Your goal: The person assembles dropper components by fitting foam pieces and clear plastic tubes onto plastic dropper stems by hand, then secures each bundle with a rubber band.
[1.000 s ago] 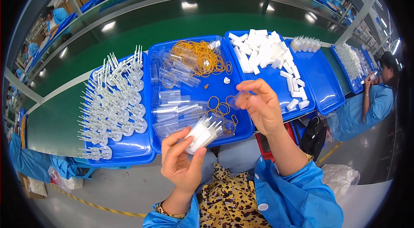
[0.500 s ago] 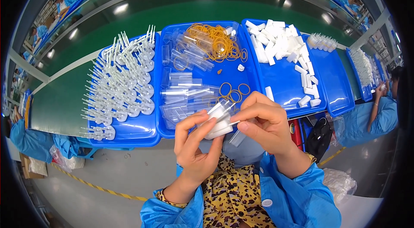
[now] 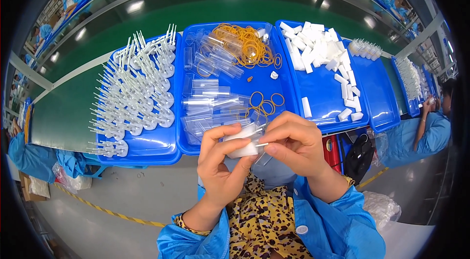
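Closest to me is a soft shirt point(image 3: 259, 217) in a yellow and dark blotched print, under a smooth blue jacket point(image 3: 338, 227) with a pale round button. In front of it, the left hand point(image 3: 220, 158) curls its fingers around a smooth, matte white piece point(image 3: 241, 150), gripping it firmly just past the near edge of the middle tray. Slim, stiff rods point(image 3: 263, 145) stick out of its right side, and the right hand point(image 3: 296, 146) has its thumb and fingers pinched together on the end of one.

Beyond the hands, the glossy blue middle tray point(image 3: 264, 84) holds straight-edged, see-through plastic tubes point(image 3: 210, 97), plus a springy tangle of amber loops point(image 3: 245, 46) and a small crumpled white lump point(image 3: 273, 75). To the left, another blue tray point(image 3: 152, 148) carries crowded rows of whitish pieces point(image 3: 137, 92) with rounded bases and needle-thin stems slanting up and left. To the right, a third tray point(image 3: 320, 95) bears a heap of matte white blocks point(image 3: 318, 46), oblong and crisp-edged, a few scattered toward its near end.

All sit along a flat green surface point(image 3: 58, 117); farther off, a shiny dark green strip point(image 3: 186, 9) reflects the lamps, and at right a person in blue point(image 3: 421, 131) sits by more trays
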Action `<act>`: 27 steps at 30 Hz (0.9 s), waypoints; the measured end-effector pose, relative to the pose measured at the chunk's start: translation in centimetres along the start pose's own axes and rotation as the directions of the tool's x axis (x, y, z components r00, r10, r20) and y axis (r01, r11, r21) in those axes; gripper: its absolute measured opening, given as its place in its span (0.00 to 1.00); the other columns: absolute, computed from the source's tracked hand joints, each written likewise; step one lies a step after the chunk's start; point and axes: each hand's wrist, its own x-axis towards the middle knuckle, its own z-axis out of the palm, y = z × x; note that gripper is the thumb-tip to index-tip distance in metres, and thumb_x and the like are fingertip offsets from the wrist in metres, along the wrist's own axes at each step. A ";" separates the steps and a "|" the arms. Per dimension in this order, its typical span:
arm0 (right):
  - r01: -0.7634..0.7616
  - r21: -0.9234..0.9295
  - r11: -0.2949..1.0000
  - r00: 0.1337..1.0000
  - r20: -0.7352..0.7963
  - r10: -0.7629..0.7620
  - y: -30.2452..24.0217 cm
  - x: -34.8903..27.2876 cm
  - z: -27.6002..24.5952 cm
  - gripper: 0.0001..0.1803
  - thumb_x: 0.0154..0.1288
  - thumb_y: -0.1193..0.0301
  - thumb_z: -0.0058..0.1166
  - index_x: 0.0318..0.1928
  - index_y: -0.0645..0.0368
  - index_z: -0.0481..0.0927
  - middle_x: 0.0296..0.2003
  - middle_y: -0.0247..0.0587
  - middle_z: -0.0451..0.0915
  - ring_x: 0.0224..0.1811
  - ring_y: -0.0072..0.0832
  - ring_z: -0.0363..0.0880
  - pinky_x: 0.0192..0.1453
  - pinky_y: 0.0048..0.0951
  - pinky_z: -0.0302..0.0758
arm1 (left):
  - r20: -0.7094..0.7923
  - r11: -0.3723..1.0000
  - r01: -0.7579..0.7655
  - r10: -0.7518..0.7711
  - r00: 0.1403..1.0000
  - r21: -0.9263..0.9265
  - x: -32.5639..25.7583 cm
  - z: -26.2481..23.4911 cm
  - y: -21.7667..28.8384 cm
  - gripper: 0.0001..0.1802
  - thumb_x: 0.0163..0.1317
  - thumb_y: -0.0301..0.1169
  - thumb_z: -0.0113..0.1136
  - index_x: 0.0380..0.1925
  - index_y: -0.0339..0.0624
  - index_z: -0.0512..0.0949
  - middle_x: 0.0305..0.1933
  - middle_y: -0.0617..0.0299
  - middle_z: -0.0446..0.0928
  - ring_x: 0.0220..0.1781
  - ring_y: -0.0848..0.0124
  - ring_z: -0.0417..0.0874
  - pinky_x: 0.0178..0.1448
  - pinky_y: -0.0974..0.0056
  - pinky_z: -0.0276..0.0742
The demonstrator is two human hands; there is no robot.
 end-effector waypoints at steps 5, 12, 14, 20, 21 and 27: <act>-0.013 0.275 0.961 0.978 -0.196 0.069 -0.4 -0.5 0.1 0.10 0.62 0.81 0.55 0.45 0.68 0.80 0.44 0.44 0.76 0.40 0.21 0.76 0.42 0.19 0.71 | -0.058 0.999 -0.018 0.015 0.998 -0.048 0.0 -0.2 0.0 0.15 0.47 0.19 0.72 0.37 0.37 0.83 0.51 0.52 0.74 0.54 0.60 0.78 0.53 0.62 0.77; 0.099 0.006 0.995 0.956 -0.280 -0.094 -0.1 -0.6 0.4 0.13 0.63 0.81 0.55 0.49 0.70 0.80 0.43 0.46 0.76 0.40 0.22 0.76 0.41 0.19 0.71 | -0.091 0.999 -0.039 0.038 0.995 -0.010 -0.2 0.0 0.0 0.16 0.46 0.18 0.73 0.37 0.38 0.84 0.51 0.52 0.75 0.54 0.60 0.79 0.52 0.62 0.77; 0.089 -0.028 0.996 0.956 -0.279 -0.093 -0.4 -0.7 0.6 0.13 0.62 0.80 0.57 0.48 0.69 0.80 0.41 0.45 0.77 0.36 0.20 0.75 0.38 0.18 0.70 | -0.097 0.999 -0.043 0.043 0.994 0.002 -0.2 0.1 0.2 0.16 0.46 0.18 0.73 0.37 0.39 0.84 0.51 0.52 0.75 0.54 0.60 0.79 0.52 0.62 0.77; 0.099 -0.167 0.981 0.958 -0.252 -0.140 -0.4 -0.6 1.3 0.14 0.59 0.80 0.60 0.46 0.66 0.82 0.35 0.40 0.78 0.25 0.16 0.70 0.28 0.18 0.66 | -0.109 0.998 -0.053 0.056 0.992 0.032 -0.2 0.1 0.1 0.16 0.45 0.18 0.73 0.37 0.38 0.84 0.50 0.52 0.75 0.53 0.60 0.80 0.51 0.63 0.77; 0.106 -0.178 0.978 0.952 -0.264 -0.151 -0.5 -0.6 1.3 0.14 0.58 0.80 0.61 0.46 0.66 0.83 0.34 0.40 0.78 0.24 0.15 0.70 0.27 0.17 0.66 | -0.111 0.998 -0.055 0.059 0.992 0.036 -0.2 0.1 0.1 0.16 0.44 0.18 0.73 0.36 0.38 0.84 0.50 0.52 0.75 0.52 0.60 0.80 0.51 0.63 0.77; 0.117 -0.246 0.962 0.949 -0.259 -0.182 -0.7 -0.5 1.7 0.14 0.58 0.79 0.62 0.46 0.65 0.83 0.35 0.41 0.79 0.24 0.16 0.70 0.27 0.18 0.66 | -0.111 0.995 -0.066 0.075 0.991 0.077 -0.1 -0.1 0.2 0.16 0.44 0.18 0.73 0.37 0.37 0.84 0.50 0.52 0.75 0.51 0.61 0.80 0.50 0.64 0.77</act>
